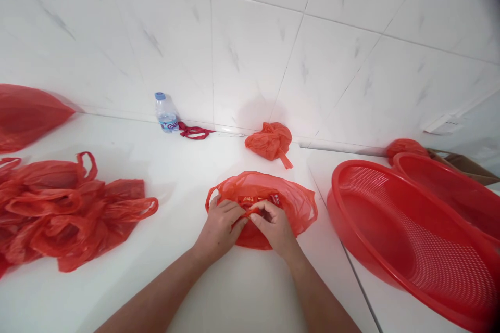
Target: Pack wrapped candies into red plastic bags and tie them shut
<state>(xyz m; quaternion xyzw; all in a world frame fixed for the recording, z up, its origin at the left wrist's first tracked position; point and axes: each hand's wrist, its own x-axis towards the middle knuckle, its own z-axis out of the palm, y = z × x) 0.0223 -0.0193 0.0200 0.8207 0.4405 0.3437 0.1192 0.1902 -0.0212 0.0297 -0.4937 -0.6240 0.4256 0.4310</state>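
A red plastic bag (291, 197) lies on the white counter (242, 291) in front of me, puffed up and partly folded. My left hand (219, 226) and my right hand (275, 225) both rest on its near side. Their fingers are curled and pinch a strip of the bag's plastic between them, near some white print on the bag. A tied-up red bag bundle (270, 141) sits behind it near the wall.
A heap of loose red bags (66, 208) covers the counter's left side. Two red plastic colander baskets (410, 239) stand at the right, by a cardboard box (464, 165). A small water bottle (165, 112) and a red ribbon (194, 131) are by the tiled wall.
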